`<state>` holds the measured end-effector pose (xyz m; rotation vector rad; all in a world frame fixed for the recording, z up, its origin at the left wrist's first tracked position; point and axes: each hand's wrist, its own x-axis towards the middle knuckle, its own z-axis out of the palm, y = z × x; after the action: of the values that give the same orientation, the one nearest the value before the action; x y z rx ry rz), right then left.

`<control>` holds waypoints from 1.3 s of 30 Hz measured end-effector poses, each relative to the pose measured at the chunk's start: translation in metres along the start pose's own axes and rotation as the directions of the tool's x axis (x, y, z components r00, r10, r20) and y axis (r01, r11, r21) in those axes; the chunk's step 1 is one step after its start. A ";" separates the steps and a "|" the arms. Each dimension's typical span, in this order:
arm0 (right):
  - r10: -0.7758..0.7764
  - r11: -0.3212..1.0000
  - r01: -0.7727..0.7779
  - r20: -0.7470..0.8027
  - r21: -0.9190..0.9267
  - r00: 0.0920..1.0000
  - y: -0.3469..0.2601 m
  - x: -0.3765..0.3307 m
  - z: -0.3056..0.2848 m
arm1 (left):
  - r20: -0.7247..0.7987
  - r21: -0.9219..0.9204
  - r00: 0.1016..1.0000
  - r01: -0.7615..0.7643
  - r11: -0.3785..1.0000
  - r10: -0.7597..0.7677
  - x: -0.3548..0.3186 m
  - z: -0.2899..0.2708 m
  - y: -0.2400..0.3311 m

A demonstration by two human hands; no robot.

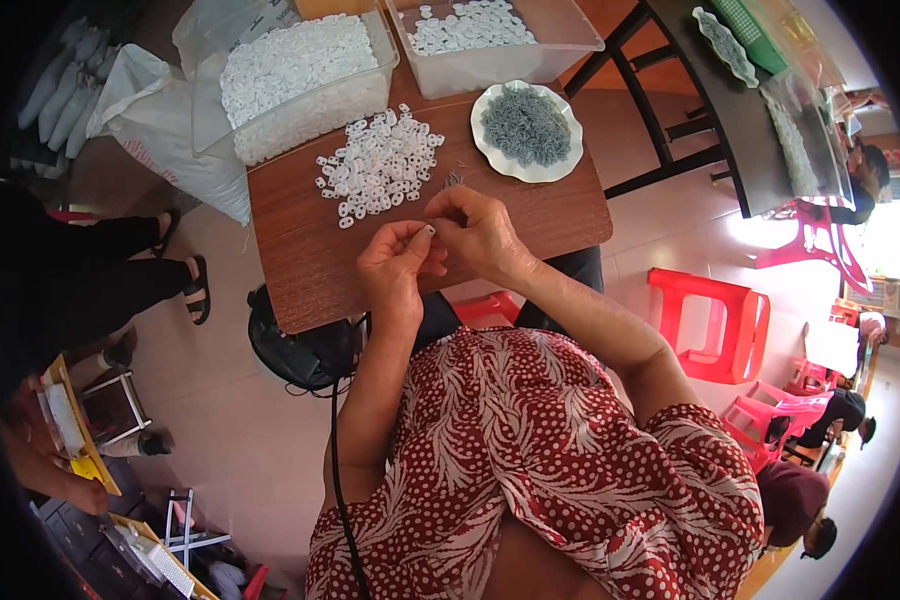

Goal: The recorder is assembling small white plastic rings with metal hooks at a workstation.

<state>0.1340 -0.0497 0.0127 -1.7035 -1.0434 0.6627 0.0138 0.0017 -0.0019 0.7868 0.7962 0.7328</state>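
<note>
Above the near edge of the brown table, both hands meet with fingertips together. My left hand is closed, thumb against fingers, with a small pale spot at the thumb tip; whether it is a part or the nail I cannot tell. My right hand is closed in a pinch beside it, and its fingers hide what lies between them. Just beyond the hands lies a loose heap of small white oval plastic pieces with holes. A few small grey screws lie by my right hand. More fill a white scalloped plate.
Two clear plastic bins, one at left and one at right, hold many white pieces along the far edge. A white sack leans at left. A black bag hangs below the table. A red stool stands at right. Other people are nearby.
</note>
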 end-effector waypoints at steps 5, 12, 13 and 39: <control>-0.161 0.981 0.159 -0.014 -0.113 0.987 -0.002 -0.005 0.000 | 0.029 0.087 0.984 -0.179 0.980 0.177 -0.009 -0.001 -0.005; -0.154 0.988 0.153 -0.066 -0.019 0.986 -0.001 -0.008 -0.007 | -0.011 0.152 0.990 -0.139 0.979 0.142 -0.016 -0.004 -0.001; -0.113 0.992 0.116 -0.045 0.058 0.993 -0.001 -0.009 -0.010 | 0.011 0.096 0.998 -0.061 0.993 0.060 -0.015 -0.007 0.001; 0.122 0.903 -0.178 0.165 0.391 0.979 -0.018 -0.039 -0.025 | 0.072 0.012 0.997 -0.012 1.000 0.011 -0.041 0.012 0.009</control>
<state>0.1289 -0.0930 0.0370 -1.3959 -0.8015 1.0325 0.0013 -0.0302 0.0246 0.8252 0.7323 0.7060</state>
